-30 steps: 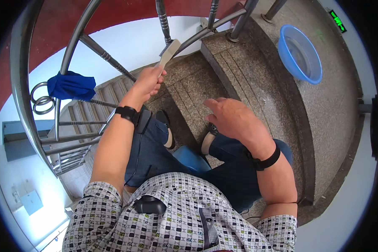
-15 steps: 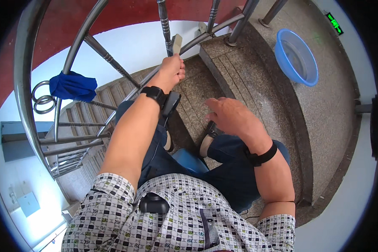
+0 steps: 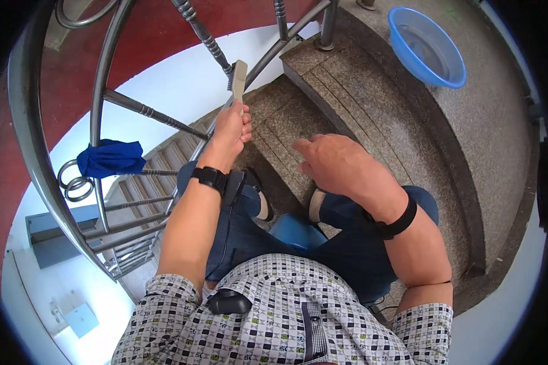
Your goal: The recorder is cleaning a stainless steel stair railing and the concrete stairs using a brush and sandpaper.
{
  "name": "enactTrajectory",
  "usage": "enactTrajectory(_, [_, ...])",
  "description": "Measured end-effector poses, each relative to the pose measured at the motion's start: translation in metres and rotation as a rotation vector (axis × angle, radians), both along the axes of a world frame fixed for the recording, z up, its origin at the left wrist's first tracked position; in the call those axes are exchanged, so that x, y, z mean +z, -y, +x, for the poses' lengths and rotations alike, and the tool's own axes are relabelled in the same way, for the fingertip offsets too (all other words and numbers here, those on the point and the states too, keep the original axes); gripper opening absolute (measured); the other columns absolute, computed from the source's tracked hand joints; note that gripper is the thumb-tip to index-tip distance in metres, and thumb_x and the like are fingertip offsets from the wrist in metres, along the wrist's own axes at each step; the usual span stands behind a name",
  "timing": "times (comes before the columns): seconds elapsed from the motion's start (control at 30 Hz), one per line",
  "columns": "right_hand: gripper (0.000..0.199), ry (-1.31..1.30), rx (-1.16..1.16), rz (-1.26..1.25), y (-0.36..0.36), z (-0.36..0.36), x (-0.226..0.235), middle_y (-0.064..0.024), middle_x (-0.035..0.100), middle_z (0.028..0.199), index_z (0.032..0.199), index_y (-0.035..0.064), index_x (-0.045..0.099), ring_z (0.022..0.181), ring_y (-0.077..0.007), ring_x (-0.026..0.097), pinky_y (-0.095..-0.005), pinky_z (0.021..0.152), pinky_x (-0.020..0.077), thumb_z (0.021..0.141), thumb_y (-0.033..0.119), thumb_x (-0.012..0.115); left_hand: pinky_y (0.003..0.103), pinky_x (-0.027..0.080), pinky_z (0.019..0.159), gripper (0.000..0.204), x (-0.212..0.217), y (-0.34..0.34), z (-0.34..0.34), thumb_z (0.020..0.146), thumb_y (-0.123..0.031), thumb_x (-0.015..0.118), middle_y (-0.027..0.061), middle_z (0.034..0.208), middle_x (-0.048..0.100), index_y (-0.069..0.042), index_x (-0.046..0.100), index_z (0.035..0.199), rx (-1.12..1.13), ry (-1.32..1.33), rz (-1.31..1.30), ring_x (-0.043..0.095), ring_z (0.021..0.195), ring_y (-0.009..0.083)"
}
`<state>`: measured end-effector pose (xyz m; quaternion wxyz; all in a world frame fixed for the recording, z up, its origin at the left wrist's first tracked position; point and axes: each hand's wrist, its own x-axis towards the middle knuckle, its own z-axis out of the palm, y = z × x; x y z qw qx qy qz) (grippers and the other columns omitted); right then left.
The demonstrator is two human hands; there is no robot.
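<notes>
My left hand point(image 3: 230, 131) is closed round the handle of a beige scrubbing brush point(image 3: 239, 79). The dark bristles face left and touch the lower end of a ridged metal baluster point(image 3: 204, 35) of the stair railing. In front of my right knee hovers my right hand point(image 3: 335, 161), palm down, thumb and forefinger apart. No object shows in it; the other fingers are partly hidden behind the back of the hand.
A blue cloth point(image 3: 111, 159) hangs on the railing at left, beside metal rings point(image 3: 76, 182). A blue basin point(image 3: 429, 52) holding some water stands on the upper landing at right. Stone steps point(image 3: 353, 97) curve ahead; a blue stool point(image 3: 295, 232) sits between my legs.
My left hand has come slightly nearer with the brush, which now sits lower in view against the baluster. The whole view has shifted and turned a little. My right hand stays raised.
</notes>
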<state>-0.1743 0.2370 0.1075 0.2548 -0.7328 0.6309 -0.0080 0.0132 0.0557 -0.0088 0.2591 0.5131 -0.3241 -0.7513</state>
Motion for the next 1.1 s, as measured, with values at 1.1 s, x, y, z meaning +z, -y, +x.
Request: enactTrajectory(1.1, [0.037, -0.008, -0.036, 0.059, 0.007, 0.007, -0.011, -0.0203, 0.072, 0.099, 0.124, 0.0053, 0.065, 0.099, -0.0409, 0.069, -0.0505, 0.086, 0.0551, 0.093, 0.025, 0.07, 0.024, 0.027, 0.04, 0.032, 0.019, 0.05, 0.028, 0.109, -0.038, 0.047, -0.0028, 0.07, 0.048, -0.008, 0.056, 0.102, -0.323, 0.395, -0.295, 0.034, 0.047, 0.0063])
